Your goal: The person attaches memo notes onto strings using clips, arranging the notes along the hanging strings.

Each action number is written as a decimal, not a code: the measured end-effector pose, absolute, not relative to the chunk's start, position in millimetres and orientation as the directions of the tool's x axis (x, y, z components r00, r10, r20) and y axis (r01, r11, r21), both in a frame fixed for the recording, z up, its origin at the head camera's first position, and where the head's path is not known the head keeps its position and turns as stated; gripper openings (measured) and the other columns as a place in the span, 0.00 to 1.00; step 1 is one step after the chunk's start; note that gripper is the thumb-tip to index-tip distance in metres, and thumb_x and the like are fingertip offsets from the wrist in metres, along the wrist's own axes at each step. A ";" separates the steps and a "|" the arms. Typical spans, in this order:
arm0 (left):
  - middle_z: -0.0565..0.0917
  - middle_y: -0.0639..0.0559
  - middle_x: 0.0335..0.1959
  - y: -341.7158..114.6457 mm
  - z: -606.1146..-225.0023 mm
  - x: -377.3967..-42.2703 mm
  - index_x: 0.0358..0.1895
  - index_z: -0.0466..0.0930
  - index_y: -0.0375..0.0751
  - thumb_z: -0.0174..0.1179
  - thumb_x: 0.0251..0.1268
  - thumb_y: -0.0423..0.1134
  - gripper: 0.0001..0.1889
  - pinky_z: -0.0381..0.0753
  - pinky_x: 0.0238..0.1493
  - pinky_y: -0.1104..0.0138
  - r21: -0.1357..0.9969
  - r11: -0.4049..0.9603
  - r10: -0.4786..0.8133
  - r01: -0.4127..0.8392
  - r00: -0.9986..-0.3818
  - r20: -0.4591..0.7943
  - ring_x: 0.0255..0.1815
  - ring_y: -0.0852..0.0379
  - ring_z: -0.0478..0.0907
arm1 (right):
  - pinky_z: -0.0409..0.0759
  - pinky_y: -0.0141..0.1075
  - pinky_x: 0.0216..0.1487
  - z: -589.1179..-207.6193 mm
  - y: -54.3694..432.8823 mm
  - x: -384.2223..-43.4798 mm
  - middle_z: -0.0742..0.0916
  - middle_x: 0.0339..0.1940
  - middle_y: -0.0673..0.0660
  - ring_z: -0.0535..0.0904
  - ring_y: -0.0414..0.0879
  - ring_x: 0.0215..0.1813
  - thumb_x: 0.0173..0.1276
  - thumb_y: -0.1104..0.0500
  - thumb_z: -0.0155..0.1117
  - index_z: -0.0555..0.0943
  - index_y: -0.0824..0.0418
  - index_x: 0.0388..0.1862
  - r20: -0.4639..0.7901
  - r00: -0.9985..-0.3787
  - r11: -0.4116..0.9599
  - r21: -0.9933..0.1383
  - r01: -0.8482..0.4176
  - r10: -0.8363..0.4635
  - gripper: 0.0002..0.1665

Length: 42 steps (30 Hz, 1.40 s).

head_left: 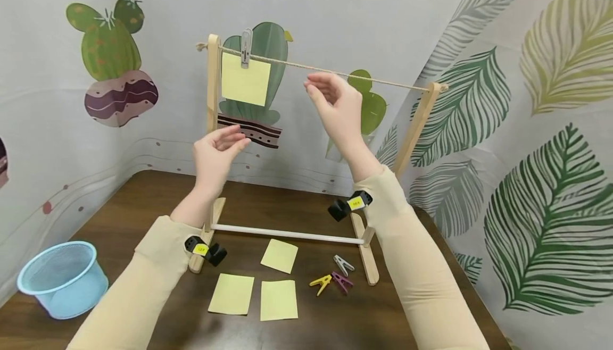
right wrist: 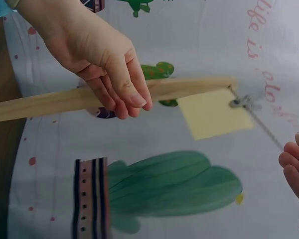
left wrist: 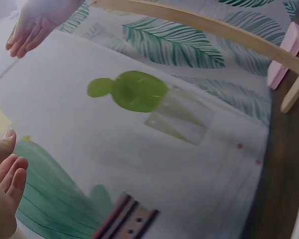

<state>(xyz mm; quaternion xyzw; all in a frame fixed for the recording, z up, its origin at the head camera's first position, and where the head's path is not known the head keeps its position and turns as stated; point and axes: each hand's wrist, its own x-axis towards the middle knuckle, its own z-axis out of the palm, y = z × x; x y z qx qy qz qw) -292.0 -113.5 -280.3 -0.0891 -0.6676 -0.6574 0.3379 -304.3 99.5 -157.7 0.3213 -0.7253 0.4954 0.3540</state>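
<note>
A yellow sticky note (head_left: 245,81) hangs from the rope (head_left: 311,67) near its left end, held by a grey clothespin (head_left: 246,48). Below that note is my left hand (head_left: 215,153), fingers loosely bent and nothing in them. My right hand (head_left: 337,106) is raised just under the rope, right of the note, its fingers relaxed around air. In the right wrist view the left hand (right wrist: 107,64) appears in front of the wooden post, apart from the hanging note (right wrist: 217,113). On the table lie three more yellow notes (head_left: 279,256) and yellow (head_left: 321,284), purple (head_left: 342,282) and grey clothespins (head_left: 344,265).
The rope is strung between two wooden posts (head_left: 415,126) joined low down by a white bar (head_left: 287,233). A light blue mesh basket (head_left: 72,286) stands at the table's left. Patterned cloth (head_left: 177,100) hangs behind the brown table (head_left: 158,196).
</note>
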 end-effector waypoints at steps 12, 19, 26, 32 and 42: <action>0.85 0.32 0.48 -81.4 -358.5 -295.0 0.52 0.81 0.29 0.70 0.57 0.34 0.20 0.80 0.45 0.79 0.878 0.072 -0.152 0.474 -0.865 0.479 0.40 0.74 0.82 | 0.82 0.27 0.47 -243.3 141.6 -304.6 0.87 0.43 0.69 0.82 0.30 0.40 0.69 0.68 0.61 0.81 0.74 0.47 0.754 -0.655 0.280 -0.620 -0.733 -0.044 0.11; 0.84 0.34 0.50 -71.8 -381.0 -282.4 0.55 0.80 0.29 0.67 0.60 0.31 0.19 0.78 0.45 0.81 0.913 0.138 -0.102 0.383 -0.912 0.398 0.52 0.44 0.84 | 0.81 0.25 0.45 -295.3 159.6 -302.5 0.87 0.42 0.72 0.84 0.30 0.39 0.68 0.68 0.62 0.82 0.75 0.45 0.700 -0.714 0.256 -0.691 -0.676 0.007 0.10; 0.86 0.40 0.51 -72.1 -424.6 -298.4 0.55 0.82 0.37 0.69 0.59 0.38 0.21 0.81 0.49 0.75 0.936 0.138 -0.084 0.323 -0.938 0.336 0.53 0.46 0.83 | 0.79 0.21 0.44 -347.2 181.5 -296.3 0.86 0.42 0.74 0.85 0.33 0.39 0.68 0.68 0.63 0.81 0.76 0.45 0.629 -0.773 0.236 -0.766 -0.598 0.084 0.11; 0.86 0.42 0.52 -68.9 -443.5 -294.1 0.57 0.81 0.39 0.70 0.58 0.40 0.23 0.81 0.55 0.59 0.949 0.146 -0.037 0.278 -0.958 0.286 0.52 0.46 0.84 | 0.79 0.20 0.42 -371.8 190.4 -274.5 0.85 0.40 0.77 0.86 0.38 0.38 0.67 0.72 0.62 0.80 0.81 0.44 0.558 -0.822 0.261 -0.815 -0.518 0.111 0.11; 0.84 0.40 0.54 -59.3 -463.0 -282.8 0.59 0.78 0.36 0.70 0.58 0.36 0.24 0.81 0.55 0.57 0.949 0.220 0.102 0.225 -0.973 0.207 0.54 0.45 0.82 | 0.75 0.20 0.43 -428.3 215.9 -277.0 0.87 0.40 0.71 0.83 0.36 0.39 0.66 0.67 0.66 0.82 0.75 0.45 0.455 -0.882 0.322 -0.859 -0.398 0.121 0.13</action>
